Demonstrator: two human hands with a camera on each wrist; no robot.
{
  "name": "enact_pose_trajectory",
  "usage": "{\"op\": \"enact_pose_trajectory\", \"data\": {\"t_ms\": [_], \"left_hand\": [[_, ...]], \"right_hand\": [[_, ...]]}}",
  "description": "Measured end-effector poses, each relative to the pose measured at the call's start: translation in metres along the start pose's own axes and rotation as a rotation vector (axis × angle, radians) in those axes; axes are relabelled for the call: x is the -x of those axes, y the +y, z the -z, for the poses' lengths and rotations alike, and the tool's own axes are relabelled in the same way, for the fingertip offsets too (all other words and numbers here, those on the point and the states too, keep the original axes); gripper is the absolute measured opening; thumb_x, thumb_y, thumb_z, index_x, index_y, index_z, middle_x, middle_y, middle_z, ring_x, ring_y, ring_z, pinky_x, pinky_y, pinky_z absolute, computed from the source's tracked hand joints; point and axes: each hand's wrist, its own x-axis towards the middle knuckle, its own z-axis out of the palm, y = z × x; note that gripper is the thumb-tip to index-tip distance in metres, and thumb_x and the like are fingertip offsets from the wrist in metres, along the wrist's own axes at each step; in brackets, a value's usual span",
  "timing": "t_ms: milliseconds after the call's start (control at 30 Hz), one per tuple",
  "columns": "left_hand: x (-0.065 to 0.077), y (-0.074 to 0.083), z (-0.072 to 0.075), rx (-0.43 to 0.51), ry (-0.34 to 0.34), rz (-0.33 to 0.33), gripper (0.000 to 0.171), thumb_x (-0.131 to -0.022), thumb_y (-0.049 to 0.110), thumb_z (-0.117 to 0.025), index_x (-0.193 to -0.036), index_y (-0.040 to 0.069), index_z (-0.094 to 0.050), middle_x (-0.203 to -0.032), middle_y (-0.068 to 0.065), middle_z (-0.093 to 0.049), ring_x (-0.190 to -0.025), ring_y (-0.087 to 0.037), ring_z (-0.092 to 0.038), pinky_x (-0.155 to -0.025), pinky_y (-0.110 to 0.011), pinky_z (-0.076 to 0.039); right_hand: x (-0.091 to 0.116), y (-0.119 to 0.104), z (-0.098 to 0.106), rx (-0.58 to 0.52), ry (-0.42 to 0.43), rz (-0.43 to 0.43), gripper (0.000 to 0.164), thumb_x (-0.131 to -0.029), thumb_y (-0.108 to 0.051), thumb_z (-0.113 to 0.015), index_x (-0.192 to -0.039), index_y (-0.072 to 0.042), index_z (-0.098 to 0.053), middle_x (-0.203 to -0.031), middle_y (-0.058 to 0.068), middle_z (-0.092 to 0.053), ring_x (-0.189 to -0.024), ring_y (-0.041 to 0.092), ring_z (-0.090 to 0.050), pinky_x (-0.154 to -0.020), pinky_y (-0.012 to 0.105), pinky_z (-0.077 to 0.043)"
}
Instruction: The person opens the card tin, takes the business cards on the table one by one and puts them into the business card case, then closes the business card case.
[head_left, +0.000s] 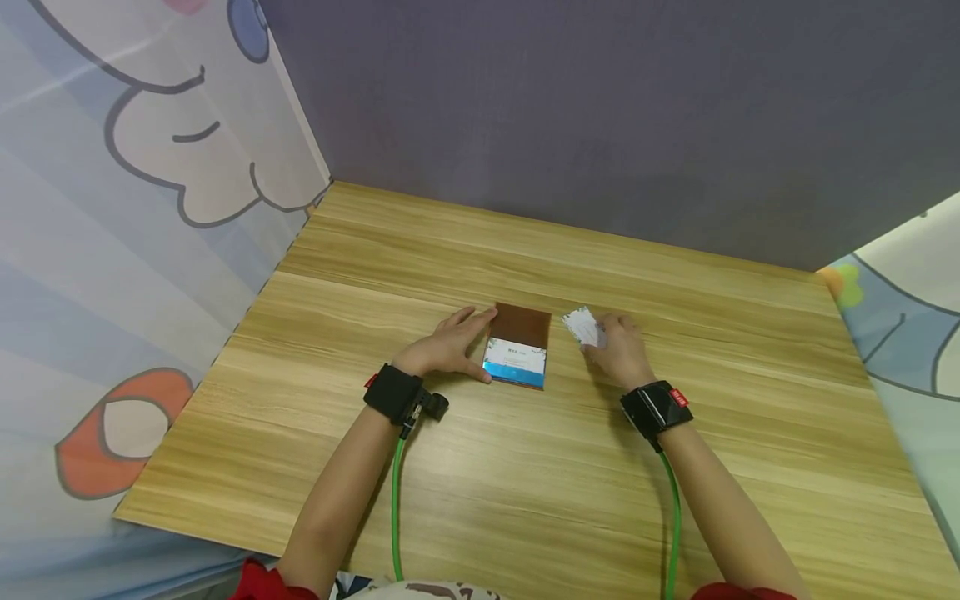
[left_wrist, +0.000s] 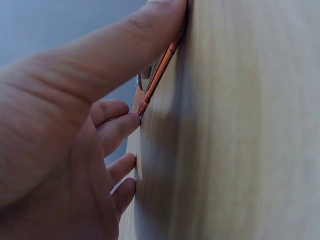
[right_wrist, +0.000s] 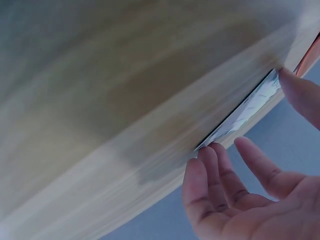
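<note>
A brown card holder (head_left: 522,327) lies flat at the middle of the wooden table (head_left: 480,483), with a blue and white card (head_left: 514,362) on its near half. My left hand (head_left: 468,346) rests beside it, its straight fingers and thumb (left_wrist: 125,45) touching the holder's orange-brown left edge (left_wrist: 159,74). Just right of the holder, my right hand (head_left: 600,340) pinches a white card (head_left: 582,325). In the right wrist view this card (right_wrist: 235,122) lies low against the tabletop, between the thumb and the fingers (right_wrist: 220,165).
Cartoon-printed cloth panels (head_left: 112,250) stand along the left and right sides of the table, and a plain grey wall (head_left: 600,108) along the back. Black wrist bands with green cables (head_left: 395,500) run back toward me.
</note>
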Motion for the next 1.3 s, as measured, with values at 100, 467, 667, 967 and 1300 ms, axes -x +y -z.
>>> {"op": "enact_pose_trajectory", "data": {"t_ms": [100, 467, 667, 967, 1300], "left_hand": [[-0.0001, 0.0003, 0.0003, 0.004, 0.000, -0.001, 0.110, -0.069, 0.042, -0.077, -0.149, 0.018, -0.005, -0.155, -0.001, -0.010, -0.142, -0.025, 0.006, -0.112, -0.054, -0.003], [-0.0011, -0.0005, -0.0005, -0.002, 0.001, 0.000, 0.110, -0.069, 0.043, -0.077, -0.149, 0.018, -0.005, -0.155, -0.001, -0.010, -0.142, -0.025, 0.006, -0.113, -0.053, -0.003], [-0.0014, -0.0014, -0.0002, -0.015, 0.002, 0.002, 0.110, -0.069, 0.044, -0.077, -0.149, 0.019, -0.006, -0.155, -0.001, -0.011, -0.142, -0.025, 0.006, -0.113, -0.052, -0.003], [-0.0025, -0.0029, -0.0007, -0.010, 0.006, 0.001, 0.110, -0.069, 0.045, -0.076, -0.149, 0.019, -0.005, -0.155, -0.001, -0.011, -0.142, -0.025, 0.006, -0.113, -0.053, -0.003], [-0.0012, -0.0021, -0.0006, -0.015, 0.002, 0.003, 0.110, -0.068, 0.046, -0.076, -0.149, 0.019, -0.006, -0.155, -0.002, -0.011, -0.142, -0.025, 0.006, -0.113, -0.052, -0.004]], "right_hand": [[-0.0004, -0.0003, -0.0001, -0.003, 0.000, -0.001, 0.055, -0.082, -0.016, -0.067, -0.125, 0.010, -0.045, -0.123, 0.035, -0.040, -0.108, 0.049, -0.040, -0.086, 0.055, -0.040], [-0.0061, 0.0031, 0.0013, -0.020, -0.008, -0.034, 0.065, -0.078, -0.016, -0.071, -0.130, 0.008, -0.040, -0.121, 0.032, -0.043, -0.106, 0.044, -0.042, -0.088, 0.054, -0.037], [-0.0071, 0.0033, 0.0026, -0.004, -0.001, -0.016, 0.071, -0.076, -0.016, -0.073, -0.132, 0.009, -0.037, -0.120, 0.032, -0.045, -0.105, 0.046, -0.041, -0.093, 0.054, -0.029], [-0.0076, 0.0000, 0.0014, -0.059, 0.047, -0.004, 0.052, -0.082, -0.004, -0.062, -0.128, 0.010, -0.042, -0.118, 0.033, -0.049, -0.102, 0.045, -0.046, -0.088, 0.051, -0.038], [-0.0049, -0.0012, 0.0022, -0.132, 0.175, 0.033, 0.034, -0.086, 0.008, -0.040, -0.117, 0.009, -0.053, -0.106, 0.032, -0.058, -0.078, 0.032, -0.053, -0.063, 0.037, -0.043]]}}
